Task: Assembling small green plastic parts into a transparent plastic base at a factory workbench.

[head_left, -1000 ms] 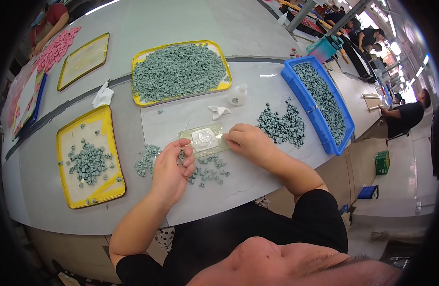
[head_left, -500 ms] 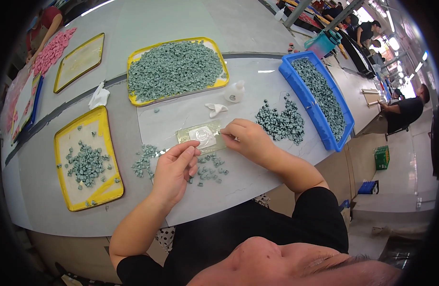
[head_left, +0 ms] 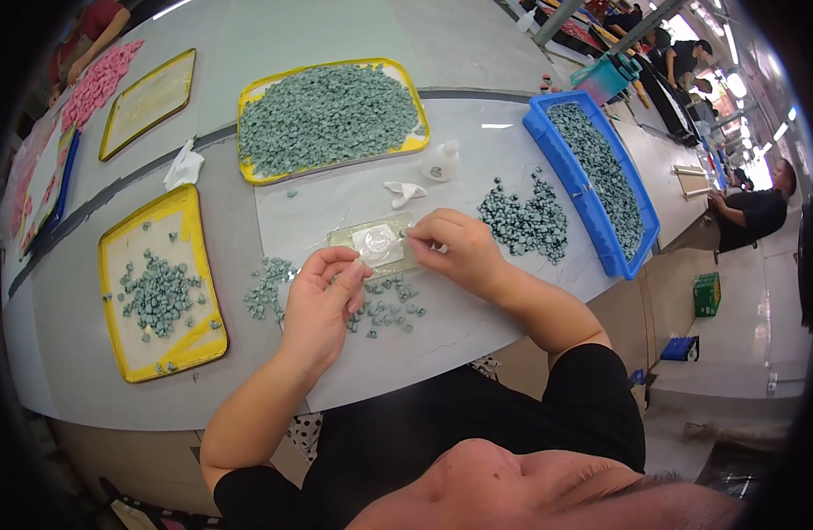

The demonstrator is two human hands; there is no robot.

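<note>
A pale green flat pad (head_left: 343, 238) lies on the table before me, a white square (head_left: 364, 237) on top of it and a clear round shallow piece (head_left: 379, 245) on the square. At the pad's near left corner my left hand (head_left: 322, 296) is closed, thumb and fingertips together; what they pinch is too small to make out. By the right end of the pad my right hand (head_left: 459, 252) also pinches, its fingertips hiding anything between them. Small green stone-like pieces (head_left: 384, 314) lie scattered beside my left hand, with another loose cluster (head_left: 267, 287) to its left.
Green pieces fill a yellow-rimmed tray (head_left: 246, 141) at the back and a blue bin (head_left: 641, 256) at right. Another yellow-rimmed tray (head_left: 214, 331) stands left. A darker green pile (head_left: 523, 219), a white bottle (head_left: 440, 162) and crumpled white tissue (head_left: 405, 193) lie beyond my hands.
Both hands stay at the pad with small finger movements; the left fingers have shifted slightly. The whole view has moved a little. Nothing has visibly been picked up or put down.
</note>
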